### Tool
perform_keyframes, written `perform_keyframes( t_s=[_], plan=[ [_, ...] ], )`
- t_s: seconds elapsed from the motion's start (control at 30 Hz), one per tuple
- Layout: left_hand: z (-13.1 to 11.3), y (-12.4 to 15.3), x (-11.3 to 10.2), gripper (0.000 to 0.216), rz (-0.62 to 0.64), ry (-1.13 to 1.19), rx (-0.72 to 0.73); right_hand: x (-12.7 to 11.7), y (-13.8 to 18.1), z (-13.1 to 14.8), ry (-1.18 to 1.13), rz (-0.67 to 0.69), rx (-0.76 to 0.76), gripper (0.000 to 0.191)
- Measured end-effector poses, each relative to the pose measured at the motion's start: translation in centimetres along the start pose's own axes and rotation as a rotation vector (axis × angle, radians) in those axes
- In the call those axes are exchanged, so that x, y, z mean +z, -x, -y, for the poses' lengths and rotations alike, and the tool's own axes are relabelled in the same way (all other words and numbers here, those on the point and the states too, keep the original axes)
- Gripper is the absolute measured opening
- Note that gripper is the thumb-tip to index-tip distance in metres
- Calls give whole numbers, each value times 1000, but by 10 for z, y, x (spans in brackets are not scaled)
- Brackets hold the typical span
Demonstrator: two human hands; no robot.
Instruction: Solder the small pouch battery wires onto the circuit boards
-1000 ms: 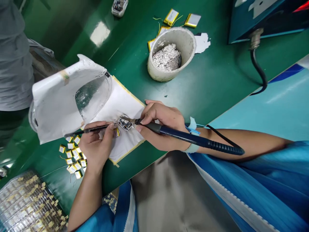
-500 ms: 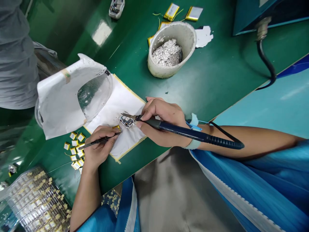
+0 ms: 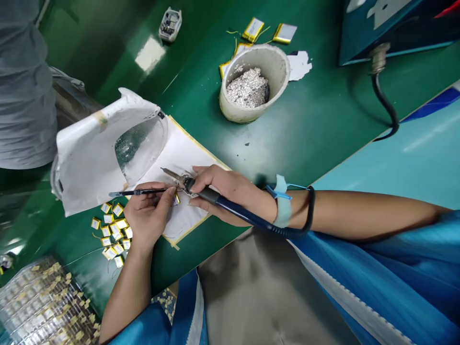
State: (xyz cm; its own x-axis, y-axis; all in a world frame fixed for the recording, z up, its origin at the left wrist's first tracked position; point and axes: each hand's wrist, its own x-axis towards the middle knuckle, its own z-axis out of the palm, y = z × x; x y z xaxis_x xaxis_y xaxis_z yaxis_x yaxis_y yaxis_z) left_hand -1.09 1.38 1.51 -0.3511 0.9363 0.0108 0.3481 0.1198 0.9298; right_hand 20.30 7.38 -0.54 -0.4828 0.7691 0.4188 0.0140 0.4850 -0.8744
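My right hand (image 3: 233,194) is closed around the handle of a soldering iron (image 3: 247,214), whose bare metal tip points left over the white paper (image 3: 196,152). Under the iron lies a small circuit board (image 3: 181,186), mostly covered by the iron and my fingers. My left hand (image 3: 147,218) pinches dark tweezers (image 3: 138,192), their shaft lying nearly level. A small yellow-edged battery (image 3: 176,199) shows just beside my left fingertips, close to the board. Whether the tweezers grip its wire is too small to tell.
A pot of silvery solder-like scraps (image 3: 225,103) stands beyond my right hand. Larger batteries (image 3: 285,33) lie behind it. Several small batteries (image 3: 115,227) are heaped left of my left wrist, near clear trays (image 3: 46,297). A paper-covered clear shield (image 3: 89,163) overhangs the paper. A person in grey (image 3: 23,86) is opposite.
The soldering iron and my right hand have shifted left and toward me, now covering most of the board. The tweezers have swung to lie more level.
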Motion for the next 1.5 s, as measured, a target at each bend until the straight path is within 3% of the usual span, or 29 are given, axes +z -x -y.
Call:
perform_keyframes(
  t_s=[0.17,0.33,0.53,0.87,1.3,1.5],
  plan=[
    [0,3,-1,32,-32,-29,19,3,-1,-2,29,75,-50,11],
    [-2,-1,4,29,-142,-100,47,-9,-3,3,80,-98,32,14],
    [0,0,5,26,-89,-185,69,-15,-3,7,30,-204,83,22],
    [6,1,1,24,-77,-266,45,-14,-3,8,99,-160,57,21],
    [-6,-4,5,23,-96,-312,54,-14,-3,10,92,-118,73,20],
    [-8,-6,6,24,-65,-280,19,-15,-4,10,46,-217,90,22]
  ],
)
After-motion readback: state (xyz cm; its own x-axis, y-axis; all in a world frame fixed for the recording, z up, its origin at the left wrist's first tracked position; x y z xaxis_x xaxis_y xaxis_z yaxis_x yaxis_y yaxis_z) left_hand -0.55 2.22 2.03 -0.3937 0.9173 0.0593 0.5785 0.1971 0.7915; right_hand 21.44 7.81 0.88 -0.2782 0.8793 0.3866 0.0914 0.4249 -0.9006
